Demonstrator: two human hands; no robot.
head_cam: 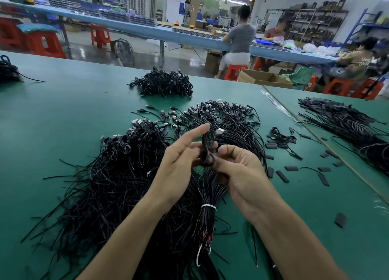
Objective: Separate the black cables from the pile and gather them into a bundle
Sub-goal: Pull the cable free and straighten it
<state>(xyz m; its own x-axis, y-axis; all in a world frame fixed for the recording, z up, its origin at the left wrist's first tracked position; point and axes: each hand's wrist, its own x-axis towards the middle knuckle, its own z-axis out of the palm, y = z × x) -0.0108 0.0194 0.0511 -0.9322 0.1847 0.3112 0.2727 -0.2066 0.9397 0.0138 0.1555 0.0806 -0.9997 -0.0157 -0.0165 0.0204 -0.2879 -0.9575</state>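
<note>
A head-worn view looks down on a green desk strewn with black cables. Midway along the near edge, two bare hands meet on one small coiled cable, which is lifted clear of the desk. The right hand has its grip clamped on the coil's lower end, pinched between thumb and fingertips. The left hand holds the coil's other side with curled middle fingers, and its forefinger points out straight. A silver plug shows just above the coil.

Below the hands, a bundle bound by a white tie runs toward the near edge. A loose pile spreads toward the near left corner. Beyond the hands lies a fanned heap of cables, with a tangled mound by the far edge. Short black sleeves are scattered toward the right edge.

The step in hand looks like tidying one separated cable before it joins a bundle, and most of the pile seems unsorted. The next move calls for keeping the coil from springing open while it is laid with the others.

The hands hide where the coil's tail runs, and the left thumb is out of sight. The forearms cover part of the pile, and the strands are too tangled to count.
</note>
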